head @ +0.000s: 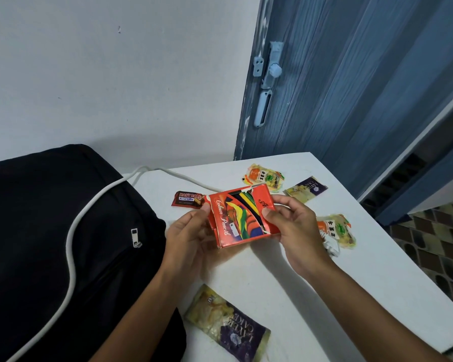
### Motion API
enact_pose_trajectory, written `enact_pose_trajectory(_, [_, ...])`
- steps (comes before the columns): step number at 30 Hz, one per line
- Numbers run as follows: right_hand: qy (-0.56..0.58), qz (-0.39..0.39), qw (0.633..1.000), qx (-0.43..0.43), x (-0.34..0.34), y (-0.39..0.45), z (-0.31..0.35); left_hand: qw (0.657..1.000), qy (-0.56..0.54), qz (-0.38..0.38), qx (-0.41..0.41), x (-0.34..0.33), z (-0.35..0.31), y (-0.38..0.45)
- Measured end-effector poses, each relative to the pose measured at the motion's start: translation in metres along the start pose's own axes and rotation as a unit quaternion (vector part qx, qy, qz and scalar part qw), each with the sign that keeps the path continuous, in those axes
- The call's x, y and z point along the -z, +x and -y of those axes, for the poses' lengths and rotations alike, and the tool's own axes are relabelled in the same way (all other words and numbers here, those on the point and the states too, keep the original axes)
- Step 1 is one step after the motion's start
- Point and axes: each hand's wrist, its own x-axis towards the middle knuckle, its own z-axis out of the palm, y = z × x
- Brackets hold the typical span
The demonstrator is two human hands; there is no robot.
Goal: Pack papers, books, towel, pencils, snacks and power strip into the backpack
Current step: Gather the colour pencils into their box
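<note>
Both hands hold the red colour pencil box (239, 215) above the white bench (324, 278), probably to check its torn flap before packing. The left hand (187, 232) curls round the box's left end, thumb on its edge; the right hand (290, 226) pinches the right end, thumb on the front. The box reads "Colour Pencils". The black backpack (37, 231) lies to the left, a white cable (73, 231) draped across it. Snacks wait on the bench: a "MANY BARS" bar (187, 199), two "LAYER CAKE" packets (230, 326) (306, 188), and two yellow packets (263, 177) (338, 229) with Chinese characters.
</note>
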Motion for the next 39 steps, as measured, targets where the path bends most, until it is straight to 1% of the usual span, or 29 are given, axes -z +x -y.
enact_pose_trajectory(2, [0.006,0.016,1.0,-0.01,-0.001,-0.001,0.001,1.0,-0.009,0.016,-0.007,0.001,-0.001,-0.002])
enact_pose_trajectory(4, [0.019,0.028,0.999,-0.026,0.0,-0.003,0.003,0.999,-0.011,0.05,-0.002,0.005,-0.001,-0.001])
enact_pose_trajectory(6, [0.066,0.047,0.995,-0.062,0.001,-0.003,0.006,0.996,-0.01,0.085,-0.003,0.007,-0.002,-0.001])
enact_pose_trajectory(9, [0.146,0.083,0.977,-0.132,0.003,-0.004,0.009,0.99,-0.008,0.139,0.001,0.011,-0.004,0.0])
enact_pose_trajectory(13, [0.162,0.107,0.967,-0.167,0.006,-0.006,0.007,0.987,0.015,0.16,0.003,0.014,-0.004,0.003])
enact_pose_trajectory(18, [0.157,0.105,0.967,-0.171,0.008,-0.006,0.004,0.986,0.035,0.164,0.02,0.018,-0.002,0.01])
enact_pose_trajectory(22, [0.125,0.071,0.98,-0.138,0.009,-0.006,0.003,0.985,0.055,0.161,0.036,0.019,-0.002,0.013])
enact_pose_trajectory(24, [0.114,0.067,0.984,-0.121,0.011,-0.006,0.004,0.984,0.056,0.164,0.042,0.019,-0.002,0.014])
enact_pose_trajectory(27, [0.082,0.061,0.991,-0.091,0.012,-0.006,0.003,0.987,0.07,0.141,0.038,0.017,-0.003,0.012])
enact_pose_trajectory(29, [0.044,0.043,0.997,-0.044,0.014,-0.006,0.003,0.991,0.077,0.11,0.011,0.013,-0.002,0.009])
enact_pose_trajectory(32, [-0.035,0.011,0.999,0.034,0.014,-0.006,0.004,0.994,0.078,0.037,-0.073,0.008,0.003,0.004])
enact_pose_trajectory(35, [-0.08,-0.012,0.993,0.081,0.01,-0.009,0.001,0.972,0.164,-0.029,-0.167,0.007,0.012,0.002])
enact_pose_trajectory(37, [-0.093,-0.031,0.99,0.097,0.007,-0.01,0.0,0.967,0.17,-0.027,-0.185,0.006,0.013,0.001])
enact_pose_trajectory(39, [-0.081,-0.048,0.991,0.1,0.006,-0.007,0.001,0.97,0.168,0.005,-0.177,0.005,0.009,-0.002])
